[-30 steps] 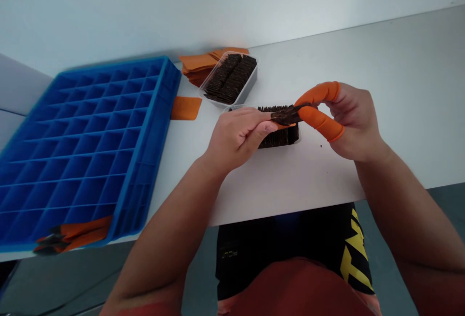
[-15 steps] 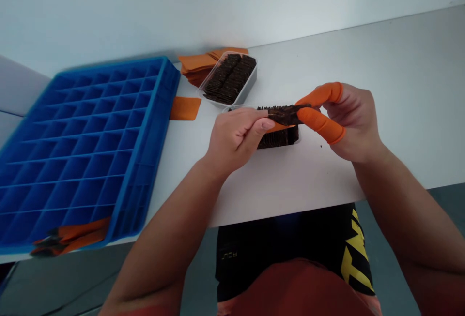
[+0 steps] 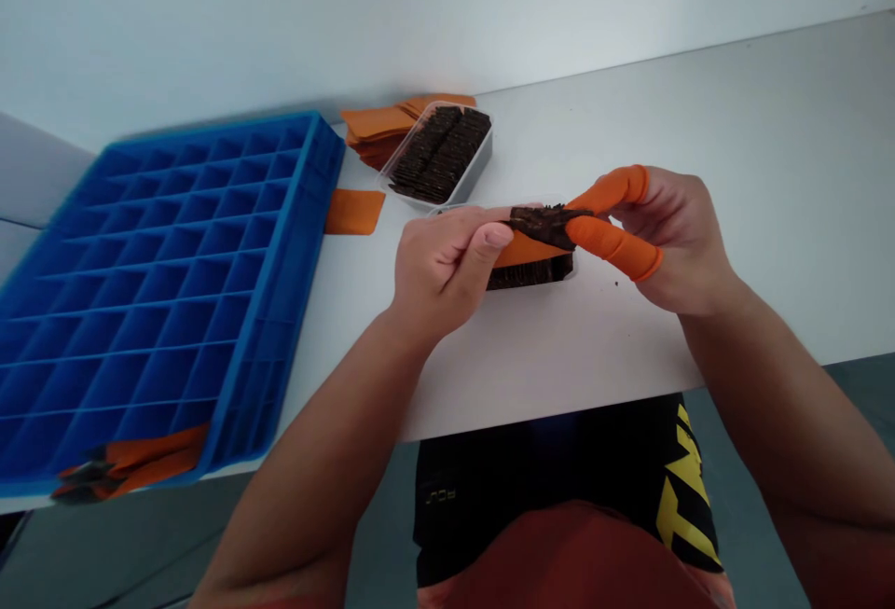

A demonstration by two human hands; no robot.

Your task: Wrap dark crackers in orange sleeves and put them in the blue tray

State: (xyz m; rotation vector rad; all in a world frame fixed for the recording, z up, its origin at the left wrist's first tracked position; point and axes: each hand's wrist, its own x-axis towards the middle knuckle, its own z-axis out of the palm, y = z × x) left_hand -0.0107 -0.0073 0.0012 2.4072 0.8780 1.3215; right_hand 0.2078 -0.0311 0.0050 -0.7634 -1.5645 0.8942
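My left hand pinches the left end of a thin, dark brown piece with a jagged upper edge. My right hand, with orange finger cots on thumb and forefinger, grips its right end. An orange sheet shows just below the brown piece, close to the left fingertips; whether it is held too I cannot tell. Beneath both hands stands a clear plastic tub holding a row of similar dark pieces, partly hidden by the hands.
Behind stands a second clear tub packed with dark brown pieces, beside a stack of orange sheets. A single orange sheet lies near the blue divided crate on the left. Orange-and-dark pieces rest in its front corner.
The brown piece has turned slightly, its right end lower, and more of the orange sheet shows beneath it. My left hand has shifted a little to the left.
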